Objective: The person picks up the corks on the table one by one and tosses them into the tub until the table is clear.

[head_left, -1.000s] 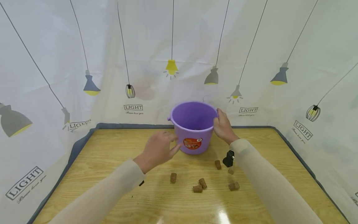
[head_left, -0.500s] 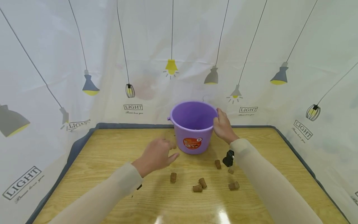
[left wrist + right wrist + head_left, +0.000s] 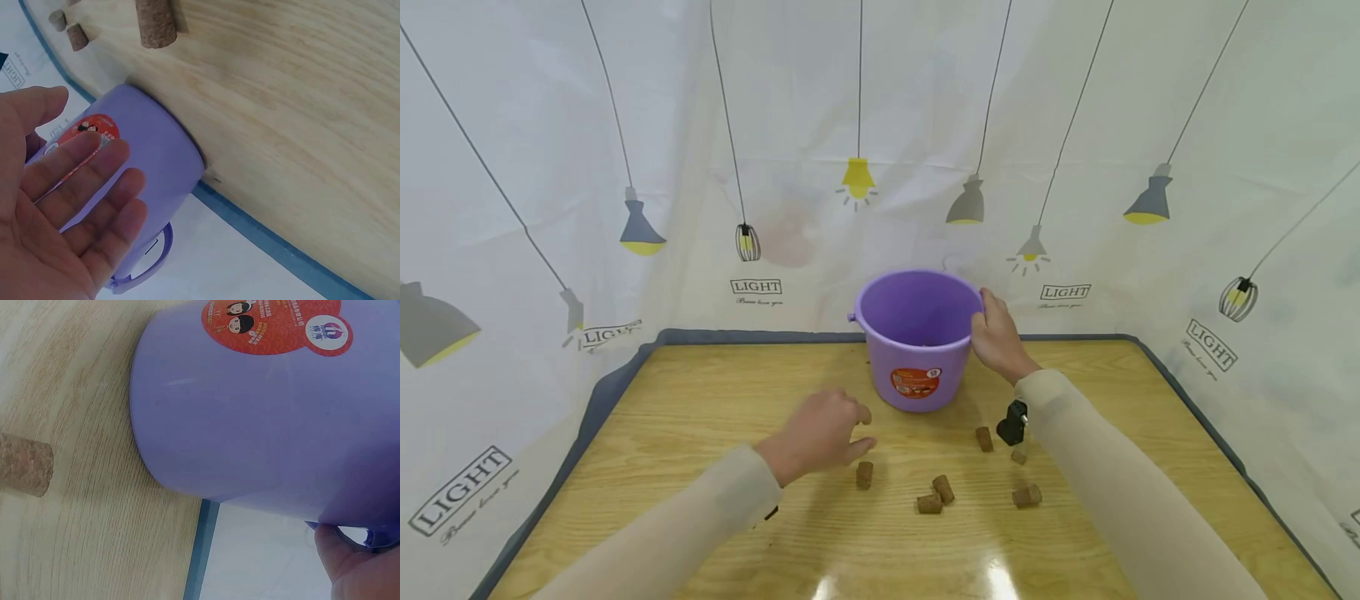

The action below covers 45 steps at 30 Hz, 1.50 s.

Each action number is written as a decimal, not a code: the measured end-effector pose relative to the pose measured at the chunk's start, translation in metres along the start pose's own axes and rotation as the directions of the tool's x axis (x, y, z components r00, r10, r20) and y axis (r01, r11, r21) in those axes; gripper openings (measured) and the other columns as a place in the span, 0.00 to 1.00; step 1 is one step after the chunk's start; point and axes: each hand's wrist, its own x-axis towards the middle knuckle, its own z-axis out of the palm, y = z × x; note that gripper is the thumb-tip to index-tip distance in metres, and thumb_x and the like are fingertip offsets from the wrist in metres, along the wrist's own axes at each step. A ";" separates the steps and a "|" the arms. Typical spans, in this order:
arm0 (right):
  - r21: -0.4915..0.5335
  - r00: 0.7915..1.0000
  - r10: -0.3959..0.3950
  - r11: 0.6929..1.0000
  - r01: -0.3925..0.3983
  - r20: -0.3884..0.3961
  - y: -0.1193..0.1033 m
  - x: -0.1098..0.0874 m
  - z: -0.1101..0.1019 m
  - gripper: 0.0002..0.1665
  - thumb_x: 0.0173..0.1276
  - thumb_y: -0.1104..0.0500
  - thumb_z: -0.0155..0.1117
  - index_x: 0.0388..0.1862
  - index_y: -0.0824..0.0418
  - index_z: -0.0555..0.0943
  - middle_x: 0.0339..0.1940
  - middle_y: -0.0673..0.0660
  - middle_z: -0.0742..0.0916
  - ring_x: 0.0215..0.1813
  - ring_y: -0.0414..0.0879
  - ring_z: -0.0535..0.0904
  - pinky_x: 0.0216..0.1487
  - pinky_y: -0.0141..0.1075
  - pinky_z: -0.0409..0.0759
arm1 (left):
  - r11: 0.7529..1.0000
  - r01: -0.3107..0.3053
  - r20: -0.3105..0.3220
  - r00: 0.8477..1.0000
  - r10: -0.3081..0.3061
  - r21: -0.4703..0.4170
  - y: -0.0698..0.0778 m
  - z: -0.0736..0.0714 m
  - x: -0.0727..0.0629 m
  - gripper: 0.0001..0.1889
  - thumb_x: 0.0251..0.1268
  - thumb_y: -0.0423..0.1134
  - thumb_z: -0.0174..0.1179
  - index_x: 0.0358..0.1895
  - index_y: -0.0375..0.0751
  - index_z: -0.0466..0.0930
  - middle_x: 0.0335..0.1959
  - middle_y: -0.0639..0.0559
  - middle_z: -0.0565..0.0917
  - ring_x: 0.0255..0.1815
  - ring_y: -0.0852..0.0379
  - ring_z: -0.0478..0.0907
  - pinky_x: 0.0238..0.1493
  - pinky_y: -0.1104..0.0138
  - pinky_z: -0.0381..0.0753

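Note:
A purple bucket (image 3: 951, 367) with a red label stands upright at the back middle of the table. My right hand (image 3: 1000, 337) grips its right rim; in the right wrist view the thumb (image 3: 334, 547) lies by the handle's mount. My left hand (image 3: 820, 437) hovers in front and left of the bucket, fingers relaxed and apart, and the left wrist view shows its palm (image 3: 47, 244) holding nothing. Closest to it is a brown cork (image 3: 865, 476), just past the thumb. Something small lies inside the bucket, mostly hidden by its front wall.
Several more corks lie about the wooden table (image 3: 700, 400): a touching pair (image 3: 936, 497) in front, others to the right, one cork (image 3: 984, 439) near the bucket. A black wrist camera (image 3: 1013, 423) hangs at the right sleeve. White printed cloth (image 3: 805, 308) walls the back and sides.
My left hand has come away from the bucket's side, moving toward me and down near the nearest cork. The right hand and the bucket have stayed put.

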 end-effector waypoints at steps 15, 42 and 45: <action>-0.003 1.000 0.005 1.000 -0.005 -0.007 0.002 0.002 0.001 0.37 0.81 0.59 0.34 0.82 0.73 0.44 0.82 0.73 0.53 0.83 0.66 0.46 0.82 0.56 0.44 | 1.000 -0.014 0.152 0.988 0.018 -0.027 0.003 0.011 -0.008 0.14 0.61 0.52 0.72 0.34 0.44 0.89 0.29 0.55 0.88 0.34 0.53 0.83 0.41 0.58 0.86; -0.002 1.000 0.017 1.000 -0.017 -0.002 0.001 0.002 0.001 0.37 0.81 0.58 0.34 0.83 0.72 0.43 0.83 0.72 0.53 0.83 0.65 0.46 0.82 0.56 0.44 | 0.999 -0.034 0.207 0.978 0.036 -0.014 0.007 0.034 -0.014 0.12 0.52 0.43 0.74 0.21 0.55 0.77 0.21 0.68 0.74 0.28 0.64 0.73 0.34 0.68 0.79; -0.002 1.000 0.015 1.000 -0.015 -0.003 0.002 0.002 0.001 0.37 0.81 0.58 0.34 0.83 0.72 0.43 0.83 0.72 0.53 0.83 0.65 0.46 0.82 0.56 0.44 | 0.999 -0.032 0.207 0.978 0.037 -0.027 0.007 0.035 -0.014 0.10 0.53 0.43 0.74 0.23 0.55 0.80 0.21 0.68 0.75 0.28 0.65 0.74 0.33 0.69 0.78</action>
